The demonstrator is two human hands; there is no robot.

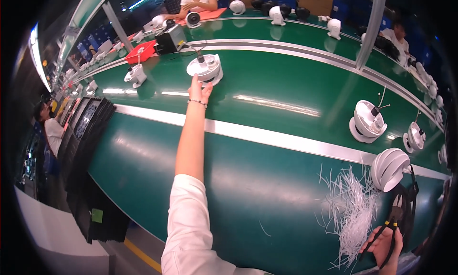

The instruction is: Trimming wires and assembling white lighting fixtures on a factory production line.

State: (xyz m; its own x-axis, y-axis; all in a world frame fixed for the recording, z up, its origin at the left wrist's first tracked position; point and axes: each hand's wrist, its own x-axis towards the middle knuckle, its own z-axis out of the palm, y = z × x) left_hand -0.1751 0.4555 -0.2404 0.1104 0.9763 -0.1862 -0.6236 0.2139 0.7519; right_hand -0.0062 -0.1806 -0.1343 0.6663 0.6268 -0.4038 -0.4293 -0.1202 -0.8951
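We wrap our right hand (382,247) around the handles of the pliers (395,212), seemingly leaving the tips free, beside loose white strips (354,213). Farther off, our left hand (197,90) meets a white round housing (206,73) on the green belt (272,82), perhaps steadying it; whether pinching, we cannot tell.

White on the round housing (213,74) by the left fingers (194,81), with black on its central connector (201,59). Black along the handles of the pliers (392,223), bright yellow in short bands near the joint, grey on the blades. Plain white through the heap of thin strips (352,213) and over the ridged shell (387,169). Deep green across the near surface (257,189) and the belt (281,91), whitish with glare in streaks. Silvery white along the rail (257,133). Dark beading on the bracelet (198,102); white on the sleeve (188,213); red on the tray (141,52).
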